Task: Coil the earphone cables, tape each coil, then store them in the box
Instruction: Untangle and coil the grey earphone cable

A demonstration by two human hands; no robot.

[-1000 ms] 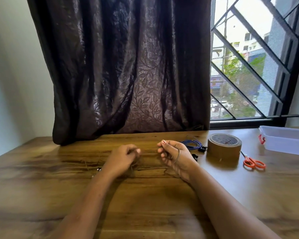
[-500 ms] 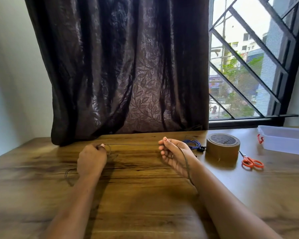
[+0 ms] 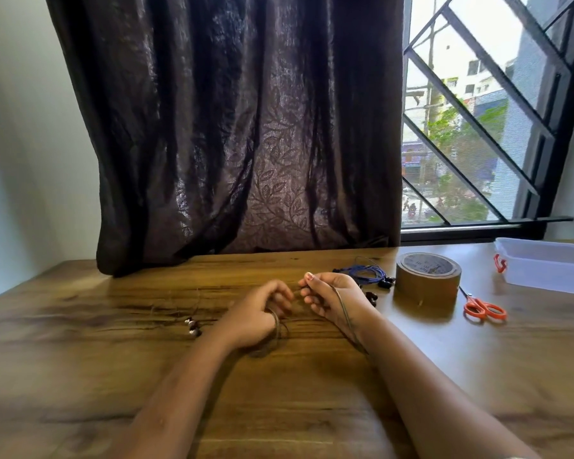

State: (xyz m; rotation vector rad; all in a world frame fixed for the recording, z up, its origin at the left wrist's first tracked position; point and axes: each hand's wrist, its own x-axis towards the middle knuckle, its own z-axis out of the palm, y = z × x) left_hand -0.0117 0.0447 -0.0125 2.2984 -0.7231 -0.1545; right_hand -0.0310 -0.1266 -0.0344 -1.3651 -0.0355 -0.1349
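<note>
A thin dark earphone cable (image 3: 344, 313) runs between both hands over the middle of the wooden table (image 3: 80, 359). My right hand (image 3: 332, 298) pinches it at the fingertips, and a loop hangs down past the wrist. My left hand (image 3: 256, 314) is closed on the same cable, with loops of it lying under the hand. Its earbuds (image 3: 193, 327) rest on the table to the left. A blue earphone set (image 3: 368, 273) lies behind my right hand. The clear plastic box (image 3: 544, 265) stands at the far right.
A roll of brown tape (image 3: 426, 278) stands right of my right hand. Orange-handled scissors (image 3: 484, 309) lie between the tape and the box. A dark curtain (image 3: 239, 127) hangs behind the table, with a barred window to its right.
My left hand, which had swung out left with the cable stretched taut, has come back beside my right hand. The cable now lies looped under the left hand.
</note>
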